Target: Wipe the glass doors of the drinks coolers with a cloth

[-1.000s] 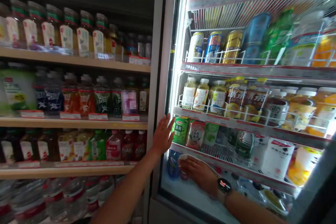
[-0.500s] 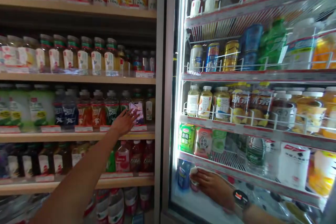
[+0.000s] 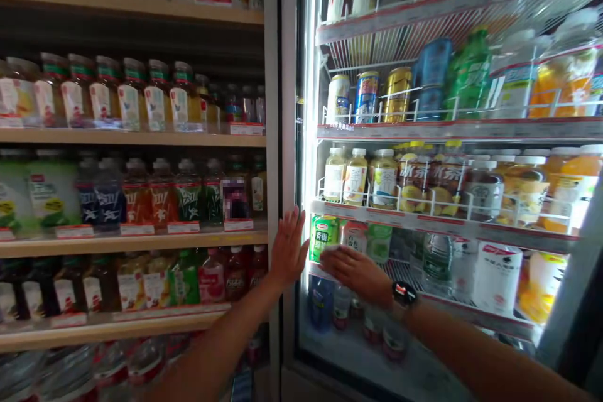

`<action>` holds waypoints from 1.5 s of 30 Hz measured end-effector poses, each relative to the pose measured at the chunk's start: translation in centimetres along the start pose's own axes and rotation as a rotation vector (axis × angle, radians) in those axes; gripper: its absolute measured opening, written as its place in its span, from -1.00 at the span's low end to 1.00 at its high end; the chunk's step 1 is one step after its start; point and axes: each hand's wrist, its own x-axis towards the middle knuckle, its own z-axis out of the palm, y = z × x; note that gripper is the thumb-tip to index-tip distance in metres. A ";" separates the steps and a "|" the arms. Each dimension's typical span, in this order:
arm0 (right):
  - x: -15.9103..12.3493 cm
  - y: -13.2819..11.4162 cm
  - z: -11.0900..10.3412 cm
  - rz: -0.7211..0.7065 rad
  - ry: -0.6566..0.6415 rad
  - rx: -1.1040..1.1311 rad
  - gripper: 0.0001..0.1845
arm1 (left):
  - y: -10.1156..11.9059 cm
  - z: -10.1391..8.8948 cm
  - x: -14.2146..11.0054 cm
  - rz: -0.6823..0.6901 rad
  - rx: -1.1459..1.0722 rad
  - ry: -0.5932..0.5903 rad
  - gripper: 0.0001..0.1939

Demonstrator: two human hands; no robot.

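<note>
My left hand (image 3: 288, 248) is open, its fingers spread flat against the left edge of the fridge's glass door (image 3: 301, 138). My right hand (image 3: 358, 271) lies on the glass just right of it, fingers pointing left and pressing a white cloth (image 3: 328, 251) whose pale edge shows at the fingertips. A watch (image 3: 404, 294) sits on that wrist. Behind the glass by my hands stand a green-labelled bottle (image 3: 323, 235) and a pink-labelled one (image 3: 354, 235) on a wire shelf.
The lit fridge (image 3: 447, 132) holds several shelves of cans and bottles. To the left, open wooden shelves (image 3: 141, 242) carry rows of drink bottles with price tags. Water bottles (image 3: 70, 370) fill the lowest shelf.
My left hand came back from the wooden shelf to the fridge door's edge. My right hand slid up the glass from the bottom shelf's level to beside the left hand.
</note>
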 end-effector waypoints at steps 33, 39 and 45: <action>1.7 3.9 -3.8 0.213 0.007 -0.161 -0.42 | 3.3 8.1 -2.2 -0.144 -0.001 0.214 -0.39; 1.8 2.4 -2.4 0.203 0.017 -0.097 -0.35 | 3.4 8.1 -2.2 -0.156 0.016 0.220 -0.40; -0.6 -1.2 1.0 0.148 0.010 -0.044 -0.33 | 3.4 8.0 -2.2 -0.136 -0.015 0.239 -0.40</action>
